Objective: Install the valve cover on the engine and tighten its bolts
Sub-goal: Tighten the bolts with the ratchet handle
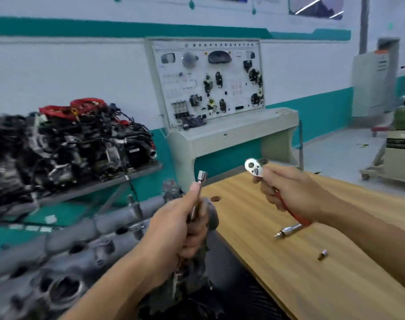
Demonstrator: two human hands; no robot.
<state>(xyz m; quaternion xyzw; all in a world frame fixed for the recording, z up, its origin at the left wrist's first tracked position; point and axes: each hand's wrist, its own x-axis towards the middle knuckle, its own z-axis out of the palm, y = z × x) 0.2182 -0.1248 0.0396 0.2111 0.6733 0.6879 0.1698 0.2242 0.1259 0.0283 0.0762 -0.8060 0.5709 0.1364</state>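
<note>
My left hand (183,225) grips a chrome extension bar with a socket (202,177) at its upper end, held upright above the engine. My right hand (287,192) holds a ratchet wrench; its shiny head (254,166) points up-left and its red handle (296,217) sticks out below the palm. The two tools are apart, roughly a hand's width. The grey valve cover (65,245) lies on the engine at the lower left, with several round holes in it.
A wooden table (312,273) at the right carries a chrome extension piece (288,232) and a small loose socket (322,254). A second engine (70,144) sits on a shelf at the left. A grey training panel console (210,88) stands against the back wall.
</note>
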